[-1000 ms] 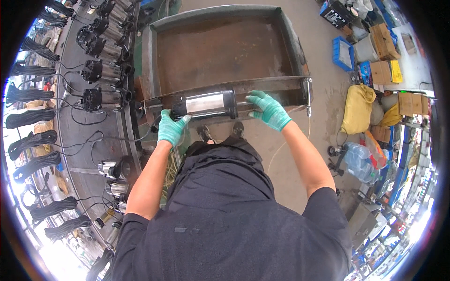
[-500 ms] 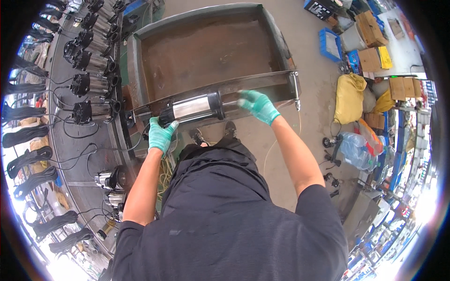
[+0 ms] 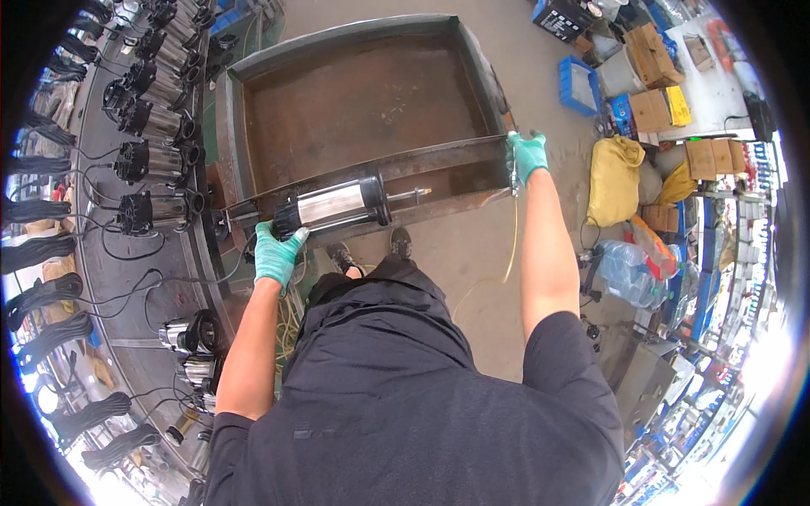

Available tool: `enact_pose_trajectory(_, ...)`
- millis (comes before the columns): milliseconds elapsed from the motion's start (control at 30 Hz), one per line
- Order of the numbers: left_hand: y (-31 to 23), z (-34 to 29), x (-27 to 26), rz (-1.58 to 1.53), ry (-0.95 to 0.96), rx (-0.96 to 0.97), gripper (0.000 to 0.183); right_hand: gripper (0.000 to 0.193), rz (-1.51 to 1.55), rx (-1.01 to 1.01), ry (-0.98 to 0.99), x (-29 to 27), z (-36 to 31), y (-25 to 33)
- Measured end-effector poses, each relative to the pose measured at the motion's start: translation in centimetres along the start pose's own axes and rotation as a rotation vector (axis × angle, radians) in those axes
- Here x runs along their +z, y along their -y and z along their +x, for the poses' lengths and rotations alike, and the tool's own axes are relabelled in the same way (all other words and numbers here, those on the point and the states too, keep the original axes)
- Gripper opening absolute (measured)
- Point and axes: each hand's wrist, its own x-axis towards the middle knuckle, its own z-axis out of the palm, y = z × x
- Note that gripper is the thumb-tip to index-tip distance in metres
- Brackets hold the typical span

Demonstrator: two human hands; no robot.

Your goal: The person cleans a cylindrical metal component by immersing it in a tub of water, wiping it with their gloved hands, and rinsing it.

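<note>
A silver submersible pump motor with black end caps lies across the near edge of a rusty steel tank. From its right end sticks a bare metal shaft. Closed on the motor's left black end is my left hand, in a green glove, its thumb on the near side. My right hand, gloved the same, has its fingers around a slim metal fitting at the tank's right end; the glove partly hides the fitting. A thin yellowish hose hangs from there.
On the left, a dark workbench carries a row of similar motors with coiled black cables. A black cable runs from it toward the held motor. Over on the right are a blue crate, a yellow sack, cardboard boxes and clear plastic jugs.
My right hand has moved right, from beside the motor's shaft to the fitting at the tank's end. The left hand stays on the motor. The whole view has shifted slightly.
</note>
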Motion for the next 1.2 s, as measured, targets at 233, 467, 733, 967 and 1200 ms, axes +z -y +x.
enact_pose_trajectory(233,-0.4,0.2,0.3,-0.092,-0.029,-0.023,0.063,0.018,-0.229,-0.365,0.233,3.0,-7.3,0.3)
enact_pose_trajectory(467,-1.8,0.1,0.2,-0.034,-0.051,-0.060,0.061,0.015,0.126,0.109,0.586,7.4,-14.8,-1.3)
enact_pose_trajectory(733,-0.1,1.1,0.0,0.040,-0.019,-0.049,0.064,0.020,0.225,0.226,0.636,8.7,-13.9,-1.8)
enact_pose_trajectory(967,-1.4,1.0,-0.6,0.109,0.002,-0.060,0.064,0.021,0.204,0.258,0.566,9.4,-14.3,-1.6)
enact_pose_trajectory(1200,-1.8,0.8,-0.5,0.161,-0.019,-0.050,0.063,0.017,0.239,0.276,0.536,9.6,-14.4,-1.7)
